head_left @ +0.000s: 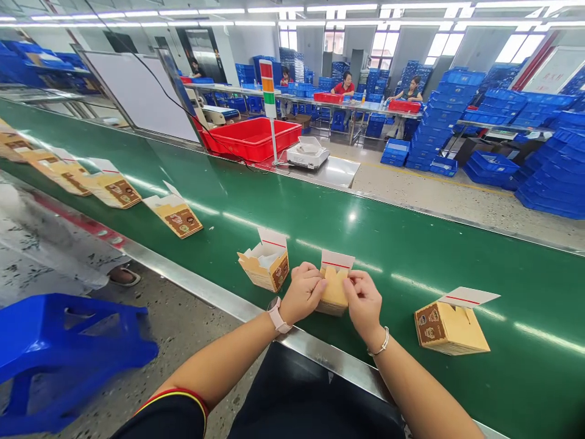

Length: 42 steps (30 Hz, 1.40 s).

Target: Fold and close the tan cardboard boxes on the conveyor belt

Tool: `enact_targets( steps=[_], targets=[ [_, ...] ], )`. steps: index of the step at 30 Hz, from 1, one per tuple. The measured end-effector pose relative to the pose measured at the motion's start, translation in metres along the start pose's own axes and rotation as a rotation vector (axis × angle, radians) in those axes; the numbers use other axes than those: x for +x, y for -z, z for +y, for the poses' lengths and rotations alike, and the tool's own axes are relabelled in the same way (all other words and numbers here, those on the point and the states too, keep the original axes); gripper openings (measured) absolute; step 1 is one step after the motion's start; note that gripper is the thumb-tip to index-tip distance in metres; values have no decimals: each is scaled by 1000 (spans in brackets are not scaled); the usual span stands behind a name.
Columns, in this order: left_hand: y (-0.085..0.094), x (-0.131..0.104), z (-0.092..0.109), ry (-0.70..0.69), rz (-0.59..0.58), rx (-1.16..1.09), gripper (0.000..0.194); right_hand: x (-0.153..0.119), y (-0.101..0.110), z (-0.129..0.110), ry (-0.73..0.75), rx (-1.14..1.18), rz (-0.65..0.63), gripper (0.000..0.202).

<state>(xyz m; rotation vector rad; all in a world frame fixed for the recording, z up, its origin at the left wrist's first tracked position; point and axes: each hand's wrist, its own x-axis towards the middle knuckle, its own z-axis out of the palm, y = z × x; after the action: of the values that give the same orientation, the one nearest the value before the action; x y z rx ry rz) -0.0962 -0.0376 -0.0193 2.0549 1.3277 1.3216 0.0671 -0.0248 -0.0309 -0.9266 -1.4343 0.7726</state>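
A small yellow-brown carton [334,288] stands on the green belt [292,210], between my two hands. Its white top flap with a red strip stands up at the back, and its side flaps are folded inward. My left hand [305,292] grips the carton's left side, fingers bent and thumb on the top edge. On the opposite side, my right hand [364,299] holds the carton with thumb and fingers. An open carton [265,265] with white contents sits just left of my left hand. To the right is another carton [452,326], its white flap raised.
More open cartons [178,216] line the belt to the left. Beyond it are a red bin [253,137], a scale [308,153] and a signal light [267,88]. A blue stool [68,341] stands lower left, near a person's foot [124,276]. People sit at far tables.
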Motion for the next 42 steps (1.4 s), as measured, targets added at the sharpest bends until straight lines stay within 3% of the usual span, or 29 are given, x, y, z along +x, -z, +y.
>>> enact_targets(
  steps=[2,4,7,10,16,18,19,21,22,24,25,26,27,29,31,35,39,42],
  targets=[
    [-6,4,4,183,28,-158,26,1,2,0,-190,73,55,44],
    [-11,10,5,421,47,-390,16,3,6,-2,-326,139,29,41],
    [-13,18,5,715,-163,-806,46,3,10,-9,-509,240,-15,45],
    [-16,26,4,808,-384,-1022,51,0,12,-16,-598,264,-57,44],
    [-34,33,12,801,-429,-925,41,0,20,-13,-607,175,-50,44],
    [-34,23,22,671,-314,-774,41,-5,26,-13,-461,96,91,42],
    [-32,15,26,554,-214,-663,40,-10,28,-15,-317,34,202,40],
    [-21,-8,32,203,39,-414,34,-27,29,-27,81,-99,369,34],
    [-13,-19,31,-6,197,-305,30,-37,27,-34,281,-142,378,33],
    [5,-38,24,-341,599,-100,30,-57,19,-50,541,-166,181,37],
    [14,-43,18,-380,755,0,35,-64,13,-56,580,-170,29,41],
    [22,-46,10,-325,843,71,39,-68,5,-59,564,-183,-116,46],
    [29,-46,2,-203,853,99,42,-69,-4,-59,519,-207,-222,53],
    [39,-42,-13,60,680,36,40,-62,-21,-50,405,-289,-311,65],
    [42,-37,-26,155,486,-83,40,-47,-35,-32,335,-373,-341,70],
    [37,-31,-35,47,183,-108,42,-18,-43,-8,289,-497,-480,60],
    [35,-20,-32,-16,4,52,34,0,-33,-16,209,-528,-547,37],
    [33,-8,-26,4,-101,117,35,9,-28,-20,92,-370,-534,15]
  ],
)
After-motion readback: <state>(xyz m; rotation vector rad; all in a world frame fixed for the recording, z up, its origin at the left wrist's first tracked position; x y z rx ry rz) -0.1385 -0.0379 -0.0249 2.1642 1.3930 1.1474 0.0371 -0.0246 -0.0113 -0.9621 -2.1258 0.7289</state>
